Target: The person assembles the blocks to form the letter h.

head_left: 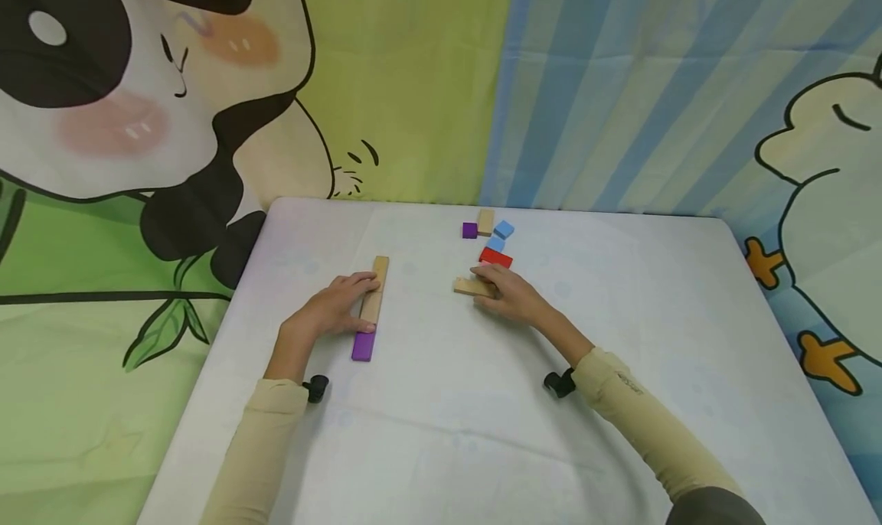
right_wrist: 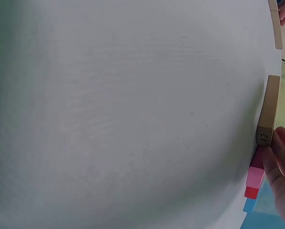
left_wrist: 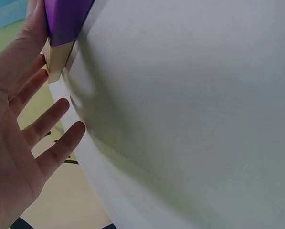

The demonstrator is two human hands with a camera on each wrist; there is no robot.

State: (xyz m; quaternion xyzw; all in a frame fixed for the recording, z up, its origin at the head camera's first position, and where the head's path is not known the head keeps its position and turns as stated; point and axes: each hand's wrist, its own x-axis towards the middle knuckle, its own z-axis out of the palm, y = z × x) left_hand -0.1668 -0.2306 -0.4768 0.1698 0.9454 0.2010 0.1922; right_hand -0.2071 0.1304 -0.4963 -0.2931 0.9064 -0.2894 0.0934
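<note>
On the left of the table my left hand (head_left: 335,304) touches a row of blocks laid end to end. Two plain wooden blocks (head_left: 371,308) form its far part, and a purple block (head_left: 363,347) its near end. In the left wrist view the thumb lies along the purple block (left_wrist: 68,19), while the outer fingers are straight and spread. Near the middle my right hand (head_left: 513,295) pinches one end of another plain wooden block (right_wrist: 269,107), marked 42. Beside that hand is a pink block (right_wrist: 255,176), mostly hidden by the hand in the head view.
Beyond the right hand lie a red block (head_left: 496,258), two light blue blocks (head_left: 504,229), a small purple block (head_left: 470,230) and a plain wooden block (head_left: 485,222). A white cloth covers the table (head_left: 441,448). A printed curtain (head_left: 413,89) hangs behind its far edge.
</note>
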